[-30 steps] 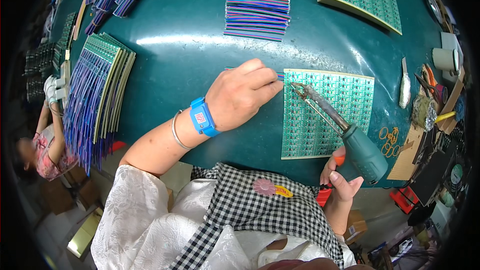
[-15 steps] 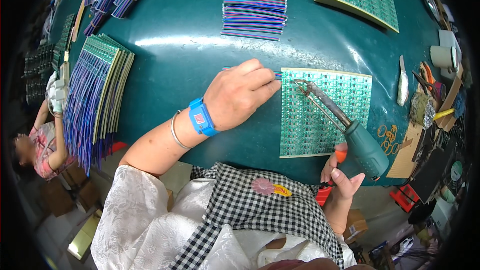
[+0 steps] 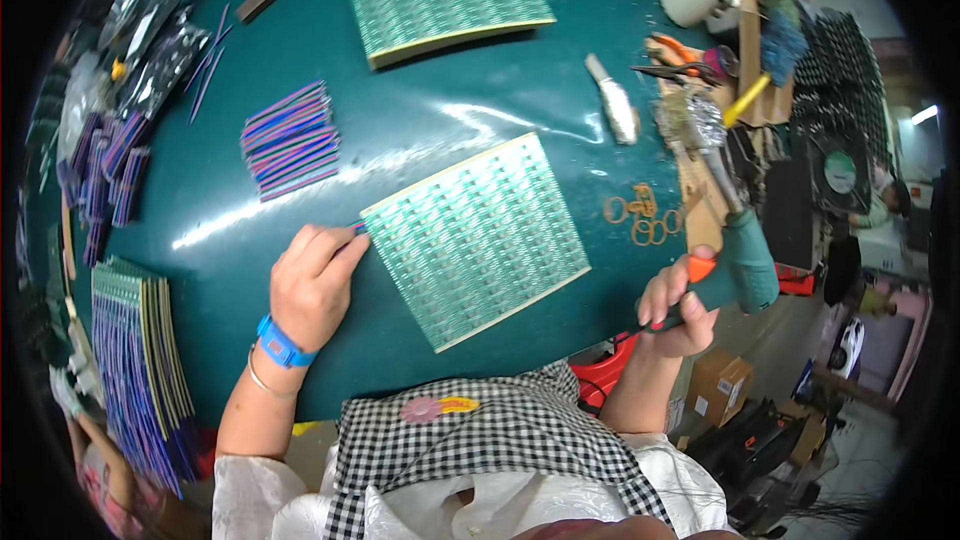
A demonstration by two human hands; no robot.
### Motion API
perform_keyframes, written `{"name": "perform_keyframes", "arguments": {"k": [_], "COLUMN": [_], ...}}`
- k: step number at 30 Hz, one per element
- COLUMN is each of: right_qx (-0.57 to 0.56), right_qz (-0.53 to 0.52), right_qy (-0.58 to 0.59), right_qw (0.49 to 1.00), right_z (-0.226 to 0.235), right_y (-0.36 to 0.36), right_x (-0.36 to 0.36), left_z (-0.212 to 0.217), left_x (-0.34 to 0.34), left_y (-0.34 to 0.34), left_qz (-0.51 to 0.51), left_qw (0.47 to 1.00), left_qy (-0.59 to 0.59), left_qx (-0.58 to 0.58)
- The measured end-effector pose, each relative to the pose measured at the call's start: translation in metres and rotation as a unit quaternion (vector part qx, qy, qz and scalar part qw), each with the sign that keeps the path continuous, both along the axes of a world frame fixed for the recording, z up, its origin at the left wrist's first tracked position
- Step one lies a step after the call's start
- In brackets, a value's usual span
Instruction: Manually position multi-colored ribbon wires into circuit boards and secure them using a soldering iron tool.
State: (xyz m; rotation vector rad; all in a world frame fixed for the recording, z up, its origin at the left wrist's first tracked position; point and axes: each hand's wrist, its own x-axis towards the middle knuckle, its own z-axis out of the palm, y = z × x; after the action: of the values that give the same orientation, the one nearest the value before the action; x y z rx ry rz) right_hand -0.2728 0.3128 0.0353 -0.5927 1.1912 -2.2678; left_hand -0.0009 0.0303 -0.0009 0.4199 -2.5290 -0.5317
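Over remote feed I see glossy tabletop (image 3: 220, 290) (streaked with reflected light), matt plastic soldering gun (image 3: 750, 258), smooth-looking wires (image 3: 291, 140), shiny circuit panel (image 3: 477, 245), crinkled metallic foil (image 3: 706, 120), checked cloth apron (image 3: 470, 455).

Hands (image 3: 312, 280) gripping wires (image 3: 360, 227), soldering gun (image 3: 748, 260) (green), circuit-board panel (image 3: 480, 245) between

Green circuit panel (image 3: 480, 245) flat, askew; soldering gun (image 3: 750, 260) to right.
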Motion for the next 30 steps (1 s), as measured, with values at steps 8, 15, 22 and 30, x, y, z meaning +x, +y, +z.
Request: {"name": "perform_keyframes", "arguments": {"k": [8,15,22,30], "right_qx": [0.134,0.105,0.264,0.232], "right_qz": [-0.202,-0.148,0.009,0.158], "right_qy": [0.071,0.044,0.201,0.133], "right_qw": [0.968,0.982,0.943,0.951], "right_z": [0.007,0.007,0.043,0.041], "right_y": [0.035,0.036,0.034,0.0], "right_x": [-0.061,-0.051,-0.015,0.021], "left_z": [0.022,0.019,-0.006,0.02], "left_x": [-0.009,0.003,-0.007,-0.011], "left_y": [0.001,-0.048,-0.062,-0.037], "left_qz": [0.01,0.11,0.14,0.123], "left_qw": [0.998,0.992,0.985,0.99], "left_qy": [0.012,-0.069,-0.068,-0.049], "left_qx": [0.058,0.001,0.074,0.051]}}
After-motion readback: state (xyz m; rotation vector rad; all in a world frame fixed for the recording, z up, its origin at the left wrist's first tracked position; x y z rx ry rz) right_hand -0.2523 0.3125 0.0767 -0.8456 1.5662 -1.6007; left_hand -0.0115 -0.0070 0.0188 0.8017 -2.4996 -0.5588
